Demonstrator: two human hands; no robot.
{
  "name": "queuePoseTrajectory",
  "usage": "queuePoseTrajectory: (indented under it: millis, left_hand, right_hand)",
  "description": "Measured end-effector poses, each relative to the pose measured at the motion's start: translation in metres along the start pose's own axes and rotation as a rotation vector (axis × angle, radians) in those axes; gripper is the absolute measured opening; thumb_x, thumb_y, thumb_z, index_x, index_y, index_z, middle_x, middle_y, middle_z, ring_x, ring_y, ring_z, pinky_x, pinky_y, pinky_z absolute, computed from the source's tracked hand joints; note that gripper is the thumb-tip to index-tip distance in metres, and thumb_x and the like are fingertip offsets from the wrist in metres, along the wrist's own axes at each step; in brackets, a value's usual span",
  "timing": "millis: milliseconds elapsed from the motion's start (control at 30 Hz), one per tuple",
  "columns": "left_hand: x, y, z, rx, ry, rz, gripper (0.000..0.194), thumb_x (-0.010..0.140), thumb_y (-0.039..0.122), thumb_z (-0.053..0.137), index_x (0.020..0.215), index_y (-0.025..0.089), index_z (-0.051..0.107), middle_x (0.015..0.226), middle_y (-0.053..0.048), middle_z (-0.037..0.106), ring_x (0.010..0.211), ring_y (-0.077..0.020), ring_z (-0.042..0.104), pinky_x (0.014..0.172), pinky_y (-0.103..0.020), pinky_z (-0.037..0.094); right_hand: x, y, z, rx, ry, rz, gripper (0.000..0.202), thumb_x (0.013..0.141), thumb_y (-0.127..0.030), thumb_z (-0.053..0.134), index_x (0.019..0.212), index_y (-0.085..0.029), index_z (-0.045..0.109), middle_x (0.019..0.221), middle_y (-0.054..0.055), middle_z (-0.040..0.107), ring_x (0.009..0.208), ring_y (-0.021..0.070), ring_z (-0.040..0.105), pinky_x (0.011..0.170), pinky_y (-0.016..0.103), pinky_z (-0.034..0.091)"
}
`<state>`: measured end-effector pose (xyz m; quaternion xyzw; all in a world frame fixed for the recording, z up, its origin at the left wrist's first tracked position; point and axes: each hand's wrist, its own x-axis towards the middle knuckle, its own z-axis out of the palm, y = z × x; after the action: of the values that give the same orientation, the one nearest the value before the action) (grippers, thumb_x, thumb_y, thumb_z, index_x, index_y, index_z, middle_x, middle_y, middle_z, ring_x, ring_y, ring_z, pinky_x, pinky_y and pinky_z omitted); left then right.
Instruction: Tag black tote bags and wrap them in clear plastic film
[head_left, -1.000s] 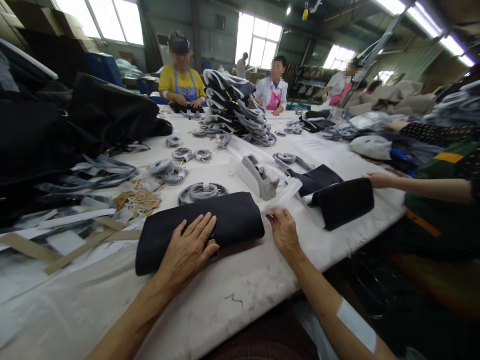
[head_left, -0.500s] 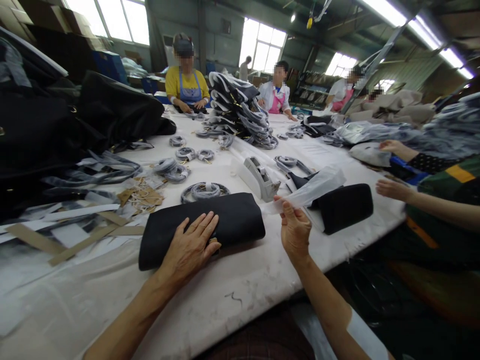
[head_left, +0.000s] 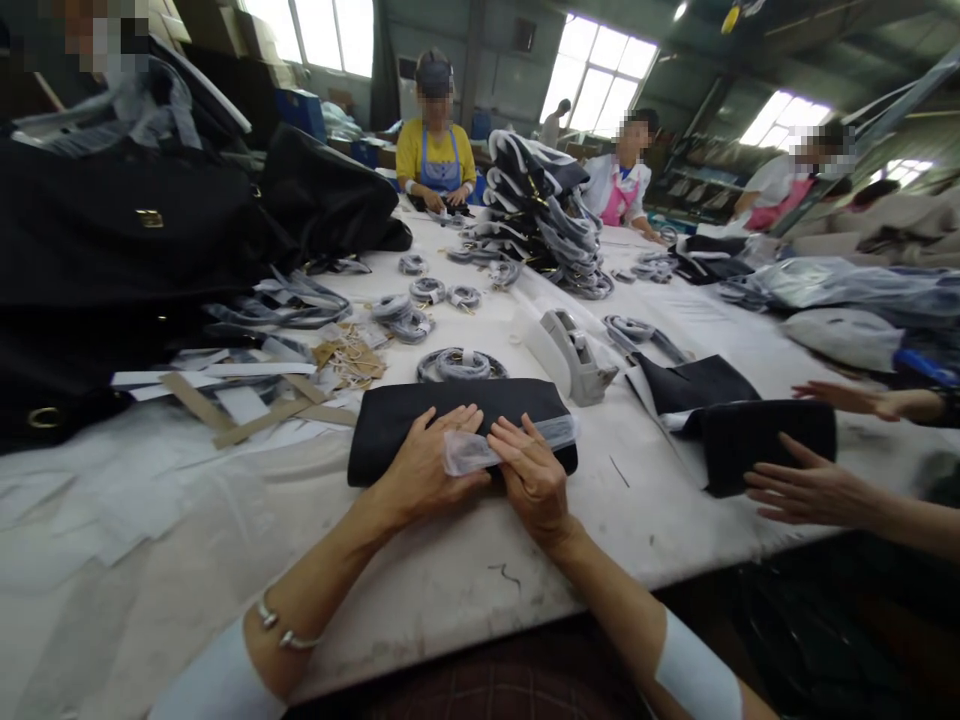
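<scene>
A black folded bag (head_left: 386, 420) lies crosswise on the white table (head_left: 450, 580) in front of me. My left hand (head_left: 424, 460) rests flat on its front, fingers stretched to the right. A translucent white plastic strip (head_left: 556, 432) runs along the bag's right half, and its loose left end overlaps my left fingers. My right hand (head_left: 531, 478) lies on the strip with straight fingers, pressing it against the bag. The bag's clasp is hidden under my hands. Right behind the bag sit a grey tape dispenser (head_left: 576, 352) and a wrapped coiled strap (head_left: 466, 364).
To the right, a co-worker's hands (head_left: 817, 485) are at another black piece (head_left: 769, 440). Large black bags (head_left: 112, 220) stand at the left, near cardboard and paper strips (head_left: 247, 405). A tall stack of wrapped pieces (head_left: 544, 210) rises farther back; other people work across the table.
My right hand has moved left onto the bag, bringing the strip down along it. Its pinch has loosened into flat fingers. My view has turned left. The co-worker's hands now reach the other black piece.
</scene>
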<state>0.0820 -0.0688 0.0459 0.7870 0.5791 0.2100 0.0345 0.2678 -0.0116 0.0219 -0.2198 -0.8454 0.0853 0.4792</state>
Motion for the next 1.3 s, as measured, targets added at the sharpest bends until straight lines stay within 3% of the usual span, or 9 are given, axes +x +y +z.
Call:
queuePoseTrajectory:
  millis: [100, 200, 367, 500, 633, 833, 1000, 1167, 1300]
  left_hand:
    - [0.000, 0.000, -0.013, -0.159, -0.054, -0.040, 0.069, 0.078, 0.050, 0.066, 0.136, 0.019, 0.047, 0.144, -0.016, 0.046, 0.134, -0.0278, 0.042, 0.113, -0.053, 0.024]
    - [-0.001, -0.002, -0.025, -0.330, -0.056, -0.098, 0.060, 0.077, 0.047, 0.068, 0.128, 0.019, 0.052, 0.144, -0.016, 0.046, 0.133, -0.0260, 0.044, 0.114, -0.049, 0.027]
    - [-0.002, -0.007, -0.029, -0.462, 0.168, -0.202, 0.018, 0.078, 0.034, 0.067, 0.084, 0.018, 0.060, 0.128, -0.014, 0.058, 0.121, -0.0251, 0.054, 0.102, -0.039, 0.043]
    - [0.000, -0.010, -0.024, -0.444, 0.141, -0.192, 0.021, 0.079, 0.027, 0.063, 0.064, 0.019, 0.051, 0.119, -0.013, 0.062, 0.118, -0.0252, 0.056, 0.101, -0.038, 0.043]
    - [0.003, -0.016, -0.029, -0.553, 0.069, -0.197, 0.023, 0.087, 0.027, 0.051, 0.066, 0.020, 0.051, 0.110, -0.008, 0.066, 0.115, -0.0210, 0.058, 0.098, -0.033, 0.044]
    - [0.004, -0.026, -0.035, -0.596, 0.018, -0.175, 0.024, 0.087, 0.029, 0.048, 0.065, 0.019, 0.051, 0.110, -0.008, 0.066, 0.110, -0.0204, 0.059, 0.093, -0.030, 0.045]
    - [0.004, -0.029, -0.029, -0.616, 0.037, -0.175, 0.021, 0.083, 0.021, 0.050, 0.062, 0.018, 0.052, 0.105, -0.008, 0.067, 0.105, -0.0193, 0.062, 0.088, -0.028, 0.047]
    - [0.005, -0.025, -0.026, -0.605, 0.095, -0.214, 0.025, 0.079, 0.015, 0.049, 0.055, 0.019, 0.042, 0.099, -0.008, 0.068, 0.095, -0.0175, 0.064, 0.080, -0.027, 0.048]
    - [0.005, -0.022, -0.027, -0.605, 0.121, -0.228, 0.027, 0.074, 0.011, 0.050, 0.052, 0.020, 0.036, 0.095, -0.008, 0.069, 0.095, -0.0187, 0.065, 0.075, -0.026, 0.048]
  right_hand:
    - [-0.002, -0.003, 0.004, -0.061, -0.014, -0.011, 0.035, 0.089, -0.009, 0.050, 0.114, -0.026, 0.068, 0.113, 0.005, 0.071, 0.114, 0.0223, 0.062, 0.109, 0.049, 0.038]
    - [-0.004, -0.008, 0.009, -0.135, -0.056, 0.009, 0.039, 0.090, -0.009, 0.047, 0.119, -0.028, 0.065, 0.120, 0.003, 0.068, 0.121, 0.0228, 0.057, 0.113, 0.051, 0.030]
    - [-0.002, -0.015, 0.011, -0.199, -0.123, 0.051, 0.043, 0.092, -0.011, 0.043, 0.129, -0.027, 0.058, 0.128, 0.003, 0.063, 0.128, 0.0231, 0.050, 0.116, 0.052, 0.019]
    - [0.000, -0.013, 0.011, -0.234, -0.138, 0.037, 0.045, 0.093, -0.012, 0.041, 0.135, -0.026, 0.053, 0.131, 0.005, 0.060, 0.130, 0.0232, 0.047, 0.117, 0.052, 0.017]
    - [-0.001, -0.011, 0.010, -0.263, -0.155, 0.000, 0.049, 0.092, -0.013, 0.042, 0.141, -0.024, 0.045, 0.139, 0.006, 0.054, 0.136, 0.0246, 0.039, 0.116, 0.054, 0.017]
    - [-0.006, -0.008, 0.006, -0.249, -0.173, -0.090, 0.048, 0.091, -0.012, 0.044, 0.137, -0.023, 0.049, 0.139, 0.006, 0.053, 0.140, 0.0272, 0.033, 0.116, 0.058, 0.018]
    - [-0.010, -0.004, 0.003, -0.196, -0.189, -0.139, 0.049, 0.090, -0.010, 0.042, 0.137, -0.021, 0.050, 0.139, 0.008, 0.054, 0.138, 0.0278, 0.036, 0.114, 0.057, 0.024]
    - [-0.014, -0.004, 0.002, -0.127, -0.136, -0.110, 0.048, 0.089, -0.010, 0.047, 0.135, -0.021, 0.053, 0.126, 0.010, 0.061, 0.124, 0.0245, 0.050, 0.104, 0.045, 0.041]
    - [-0.012, -0.007, -0.002, -0.119, -0.239, -0.092, 0.047, 0.089, -0.013, 0.049, 0.135, -0.022, 0.053, 0.125, 0.008, 0.062, 0.119, 0.0234, 0.051, 0.101, 0.042, 0.040]
